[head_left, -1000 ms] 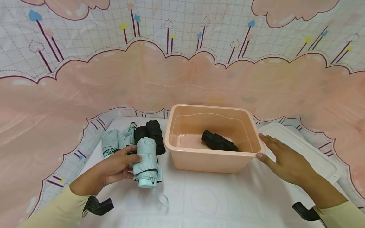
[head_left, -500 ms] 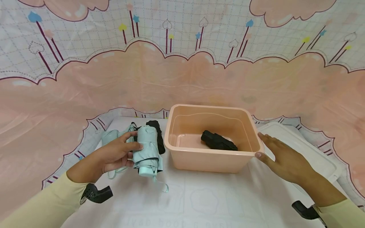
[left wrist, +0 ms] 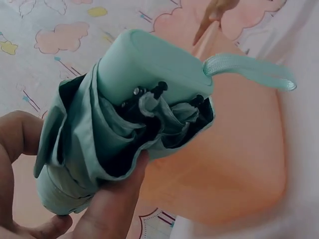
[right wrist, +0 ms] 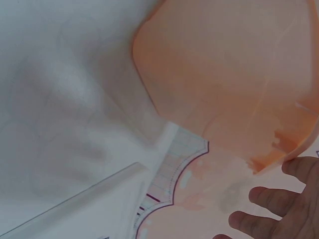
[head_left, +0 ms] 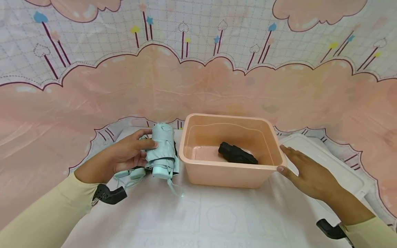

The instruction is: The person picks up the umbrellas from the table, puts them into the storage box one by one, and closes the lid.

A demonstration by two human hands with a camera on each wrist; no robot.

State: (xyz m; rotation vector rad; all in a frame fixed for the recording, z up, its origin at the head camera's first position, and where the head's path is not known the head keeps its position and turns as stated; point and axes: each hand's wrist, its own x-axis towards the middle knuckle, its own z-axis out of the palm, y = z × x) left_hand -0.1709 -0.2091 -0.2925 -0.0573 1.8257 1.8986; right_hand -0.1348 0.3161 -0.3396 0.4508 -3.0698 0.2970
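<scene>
My left hand [head_left: 130,151] grips a folded mint-green umbrella [head_left: 162,148], holding it raised left of the peach bin. In the left wrist view the thumb and fingers wrap the umbrella [left wrist: 84,144], its handle end and wrist strap toward the camera. Behind that hand, more mint umbrellas [head_left: 136,173] lie on the table, mostly hidden. One black folded umbrella [head_left: 237,154] lies inside the peach bin [head_left: 223,175]. My right hand [head_left: 310,174] rests on the bin's right rim, fingers extended; the right wrist view shows its fingertips [right wrist: 296,169] at the rim.
A white lid [head_left: 328,165] lies to the right of the bin, partly under the right hand. The white table [head_left: 217,217] stretches in front of the bin. A cloud-patterned peach cloth [head_left: 217,89] rises behind.
My left hand has lifted the mint umbrella up and away, then slightly right toward the bin, covering the black umbrellas behind it. The right hand stays on the rim.
</scene>
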